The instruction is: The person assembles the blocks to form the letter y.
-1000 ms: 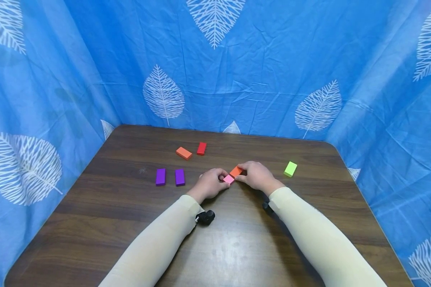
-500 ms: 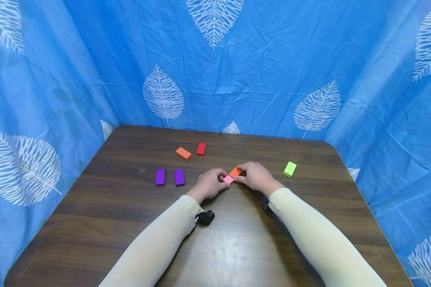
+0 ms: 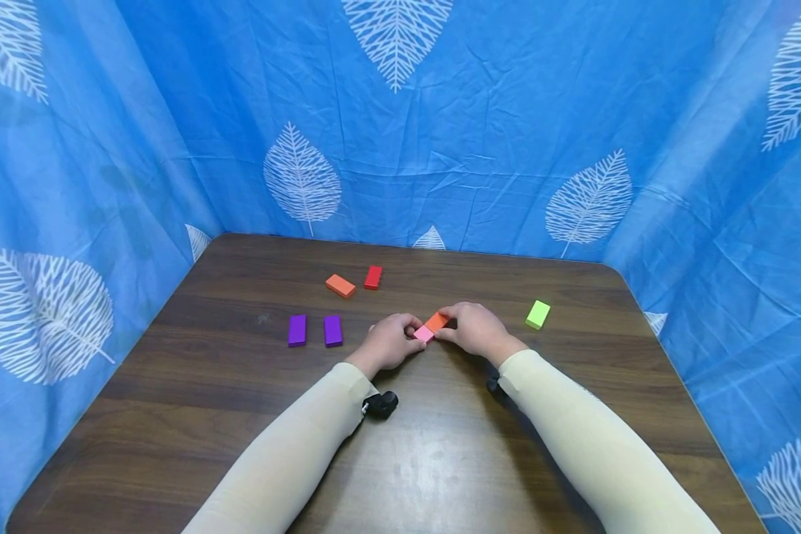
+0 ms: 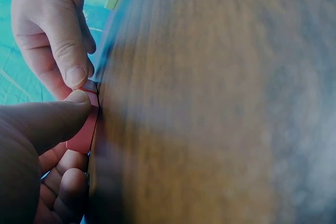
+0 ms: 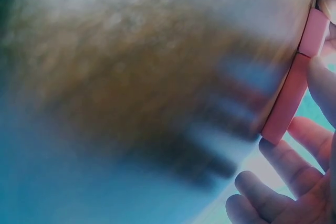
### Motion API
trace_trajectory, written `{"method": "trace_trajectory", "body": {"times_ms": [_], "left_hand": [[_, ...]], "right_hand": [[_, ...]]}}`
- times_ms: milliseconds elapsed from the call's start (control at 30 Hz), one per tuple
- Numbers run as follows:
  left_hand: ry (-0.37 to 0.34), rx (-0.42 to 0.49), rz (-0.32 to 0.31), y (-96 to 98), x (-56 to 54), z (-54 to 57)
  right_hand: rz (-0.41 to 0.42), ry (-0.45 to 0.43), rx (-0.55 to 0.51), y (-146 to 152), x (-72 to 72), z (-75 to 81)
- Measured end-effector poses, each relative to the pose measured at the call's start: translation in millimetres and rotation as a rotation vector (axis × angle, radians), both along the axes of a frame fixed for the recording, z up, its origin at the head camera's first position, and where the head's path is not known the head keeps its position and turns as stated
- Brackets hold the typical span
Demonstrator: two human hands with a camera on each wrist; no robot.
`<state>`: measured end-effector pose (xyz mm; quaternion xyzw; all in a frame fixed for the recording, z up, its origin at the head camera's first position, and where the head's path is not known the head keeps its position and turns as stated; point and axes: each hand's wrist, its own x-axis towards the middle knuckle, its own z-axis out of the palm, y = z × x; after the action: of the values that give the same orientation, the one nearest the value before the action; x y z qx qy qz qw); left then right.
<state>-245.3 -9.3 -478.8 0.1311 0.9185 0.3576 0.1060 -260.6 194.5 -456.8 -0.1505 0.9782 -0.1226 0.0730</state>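
Near the middle of the table, my left hand pinches a pink block between thumb and fingers. My right hand grips an orange block that lies end to end with the pink one, in one slanting line. In the left wrist view, the left thumb lies along the pink block, while the right thumb presses at the joint. The right wrist view has the pink block and the orange block meeting at a thin seam, both flat on the table. Right fingertips touch the orange block's far end.
Two purple blocks lie side by side left of the hands. Farther back are another orange block and a red block. A lime-green block sits to the right. Blue leaf-print curtain borders the table.
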Motion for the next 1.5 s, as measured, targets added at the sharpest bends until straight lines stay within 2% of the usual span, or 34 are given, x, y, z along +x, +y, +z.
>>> {"method": "trace_trajectory", "body": {"times_ms": [600,900,1133,1500], "left_hand": [[-0.006,0.000,0.008,0.9,1.2,1.3],[0.009,-0.006,0.007,0.8,1.6,0.5],[0.025,-0.008,0.003,0.9,1.3,-3.6],[0.026,0.006,0.005,0.0,4.3,-8.6]], "right_hand": [[-0.014,0.000,-0.016,1.2,-0.1,-0.5],[-0.041,0.010,-0.071,12.9,0.4,8.9],[-0.081,0.034,-0.073,41.2,-1.7,13.6],[-0.146,0.024,-0.084,119.4,-5.6,15.1]]}}
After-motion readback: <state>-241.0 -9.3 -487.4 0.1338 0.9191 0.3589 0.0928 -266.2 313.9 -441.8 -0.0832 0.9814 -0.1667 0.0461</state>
